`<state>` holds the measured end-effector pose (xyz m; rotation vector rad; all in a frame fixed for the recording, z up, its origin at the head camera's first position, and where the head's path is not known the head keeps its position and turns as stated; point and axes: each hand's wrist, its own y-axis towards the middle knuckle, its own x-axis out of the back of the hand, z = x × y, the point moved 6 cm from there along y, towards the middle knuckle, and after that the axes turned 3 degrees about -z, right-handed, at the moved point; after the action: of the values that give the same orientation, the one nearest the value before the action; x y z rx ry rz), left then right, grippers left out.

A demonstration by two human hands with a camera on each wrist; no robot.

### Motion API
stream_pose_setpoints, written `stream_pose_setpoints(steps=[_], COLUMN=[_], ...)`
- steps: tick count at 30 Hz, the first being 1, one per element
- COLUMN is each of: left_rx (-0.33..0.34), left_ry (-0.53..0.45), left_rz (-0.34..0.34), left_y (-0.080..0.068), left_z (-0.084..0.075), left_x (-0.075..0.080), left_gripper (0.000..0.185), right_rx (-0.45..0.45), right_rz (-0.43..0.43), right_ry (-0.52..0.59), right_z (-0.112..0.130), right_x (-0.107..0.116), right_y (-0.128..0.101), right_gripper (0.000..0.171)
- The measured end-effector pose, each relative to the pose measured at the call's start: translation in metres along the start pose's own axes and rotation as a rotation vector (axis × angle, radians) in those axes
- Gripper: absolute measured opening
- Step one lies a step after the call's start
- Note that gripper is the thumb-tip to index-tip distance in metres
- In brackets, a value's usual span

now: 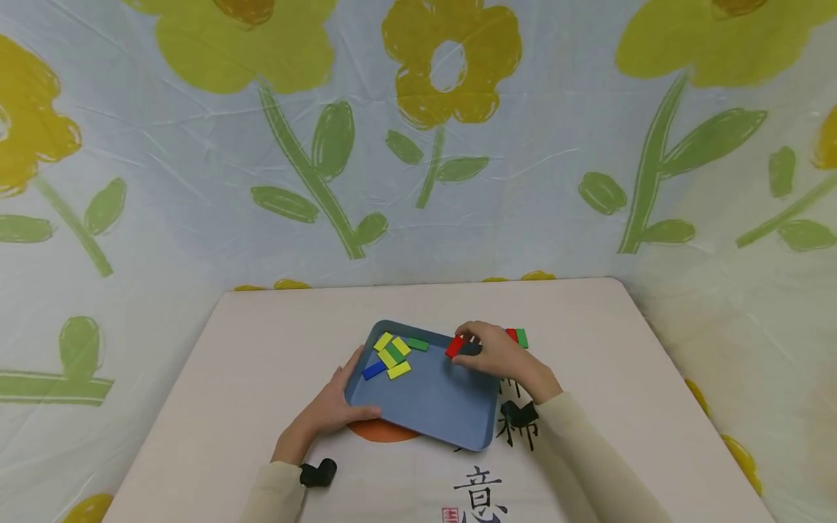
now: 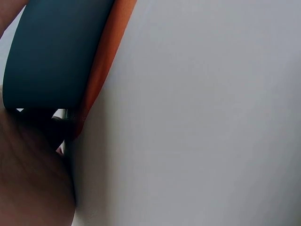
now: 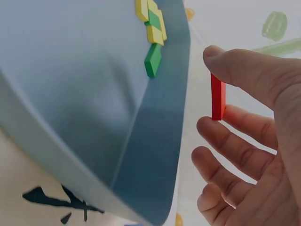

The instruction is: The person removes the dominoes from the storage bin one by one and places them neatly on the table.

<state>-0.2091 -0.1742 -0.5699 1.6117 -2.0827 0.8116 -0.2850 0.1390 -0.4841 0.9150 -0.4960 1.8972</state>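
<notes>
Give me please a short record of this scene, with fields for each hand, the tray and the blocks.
left hand: holds the near-left edge of the blue tray
right hand: pinches a red block over the tray's far-right edge
in tray: three yellow blocks, two green, one blue block, near its far-left corner
on table: a red and a green block behind the right hand

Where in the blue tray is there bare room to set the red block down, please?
The tray's near half, between the left hand on its rim and the right hand pinching the red block, lies bare. The far left corner is crowded with yellow, green and blue blocks.
</notes>
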Motion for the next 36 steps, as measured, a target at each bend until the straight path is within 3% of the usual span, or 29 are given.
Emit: stream_pose_setpoints(steps=[19, 36], left_rx=[0.005, -0.007], left_ry=[-0.03, -0.008], left_rz=[0.005, 0.002], left_y=[-0.004, -0.002], left_z=[0.0, -0.001], left_x=[0.0, 0.002], left_gripper=[0.116, 0.115], right_rx=[-0.042, -0.095], right_rz=[-0.082, -0.175], right_ry=[0.004, -0.087], right_z=[-0.03, -0.07], right_x=[0.032, 0.059], right_y=[-0.015, -0.034], right_gripper=[0.051, 0.051])
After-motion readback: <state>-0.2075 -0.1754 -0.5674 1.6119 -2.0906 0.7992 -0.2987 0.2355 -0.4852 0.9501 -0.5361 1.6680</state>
